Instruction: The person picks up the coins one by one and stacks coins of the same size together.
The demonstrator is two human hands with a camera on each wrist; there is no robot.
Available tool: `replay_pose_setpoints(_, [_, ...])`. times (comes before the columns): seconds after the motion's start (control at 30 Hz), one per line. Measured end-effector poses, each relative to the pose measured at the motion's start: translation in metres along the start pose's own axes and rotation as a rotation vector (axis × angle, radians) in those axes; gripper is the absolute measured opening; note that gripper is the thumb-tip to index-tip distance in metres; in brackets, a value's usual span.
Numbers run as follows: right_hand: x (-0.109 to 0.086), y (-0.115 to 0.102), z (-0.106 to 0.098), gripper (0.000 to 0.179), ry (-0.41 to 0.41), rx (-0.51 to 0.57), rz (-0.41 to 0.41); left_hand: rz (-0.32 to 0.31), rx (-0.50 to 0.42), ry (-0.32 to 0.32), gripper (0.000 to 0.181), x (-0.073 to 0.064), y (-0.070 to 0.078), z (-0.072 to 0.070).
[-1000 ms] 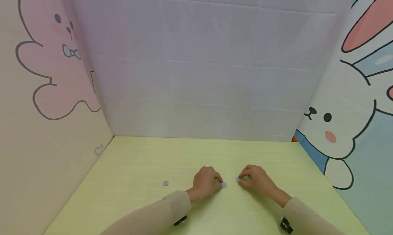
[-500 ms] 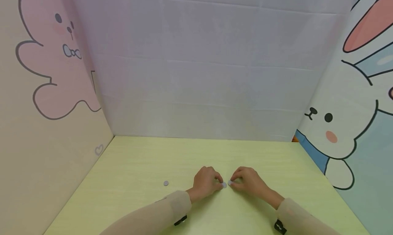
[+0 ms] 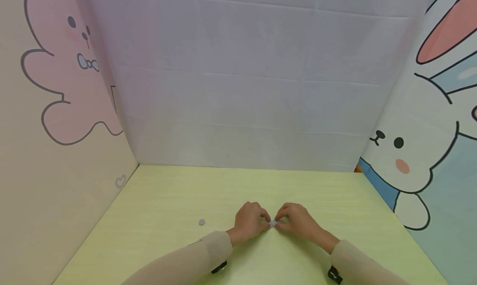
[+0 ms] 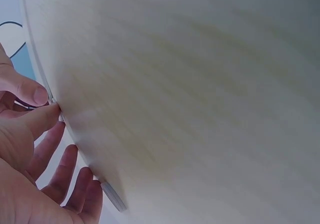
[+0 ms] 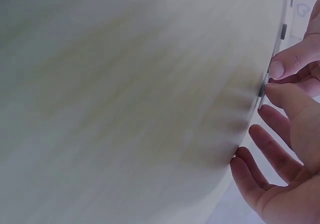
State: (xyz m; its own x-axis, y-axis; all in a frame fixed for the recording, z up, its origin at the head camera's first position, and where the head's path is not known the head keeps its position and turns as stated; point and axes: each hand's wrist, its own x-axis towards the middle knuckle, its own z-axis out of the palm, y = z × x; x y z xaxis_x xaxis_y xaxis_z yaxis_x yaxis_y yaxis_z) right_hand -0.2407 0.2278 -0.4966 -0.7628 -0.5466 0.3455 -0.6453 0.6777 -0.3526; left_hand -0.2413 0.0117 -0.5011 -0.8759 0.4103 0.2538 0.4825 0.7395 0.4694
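Both hands meet at mid-table. My left hand (image 3: 249,220) pinches the left edge of a small flat grey disc (image 3: 271,226) between thumb and index finger. My right hand (image 3: 298,221) pinches a second coin-like grey disc (image 3: 274,222), which overlaps the first in the head view. The left wrist view shows the fingertips of both hands nearly touching. Close by the left little finger there, a grey piece with a lined edge (image 4: 114,196) lies on the table. Edge-on in the right wrist view, the held pieces (image 5: 262,87) are largely covered by fingers.
Another grey disc (image 3: 201,222) lies on the pale yellow table (image 3: 167,194), left of the left hand. A white sheet (image 3: 238,90) closes off the back. Cartoon panels stand at the left (image 3: 67,111) and right (image 3: 421,152).
My right hand has moved left with its disc until that disc overlaps the one at the left hand. The left hand and the lone disc have stayed put.
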Motion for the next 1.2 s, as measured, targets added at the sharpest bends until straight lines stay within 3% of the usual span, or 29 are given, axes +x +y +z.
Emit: replay_pose_setpoints(1.2, [-0.0024,-0.0020,0.0011,0.006,-0.026,0.001,0.063,0.002,-0.001,-0.011,0.011,-0.0004,-0.0002,-0.0003])
